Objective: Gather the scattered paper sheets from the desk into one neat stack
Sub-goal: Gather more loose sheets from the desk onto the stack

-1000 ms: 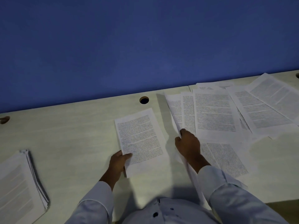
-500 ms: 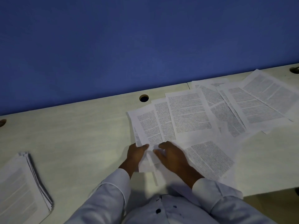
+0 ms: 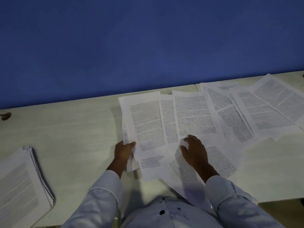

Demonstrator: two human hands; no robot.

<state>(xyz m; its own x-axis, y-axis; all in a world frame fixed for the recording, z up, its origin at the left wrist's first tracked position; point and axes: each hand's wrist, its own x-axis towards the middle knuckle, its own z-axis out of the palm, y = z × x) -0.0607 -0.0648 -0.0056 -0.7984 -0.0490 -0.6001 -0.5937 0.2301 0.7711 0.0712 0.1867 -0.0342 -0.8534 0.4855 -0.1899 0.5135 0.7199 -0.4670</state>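
Observation:
Several printed paper sheets (image 3: pixel 194 116) lie fanned and overlapping across the pale desk (image 3: pixel 69 132), from the middle to the far right. My left hand (image 3: pixel 123 152) grips the lower left edge of the leftmost sheets (image 3: pixel 144 122), thumb on top. My right hand (image 3: pixel 195 150) lies on the overlapping sheets just right of it, fingers curled and pinching up a fold of paper. More sheets (image 3: pixel 278 104) spread to the right edge of view.
A thick stack of paper (image 3: pixel 21 186) sits at the desk's near left corner. A cable hole (image 3: pixel 5 116) is at the far left. A blue wall (image 3: pixel 148 46) backs the desk. The desk's front edge runs by my body.
The leftmost sheets now lie further left and more spread. My two hands, close together half a second ago, have moved apart; the right hand has risen onto the sheets.

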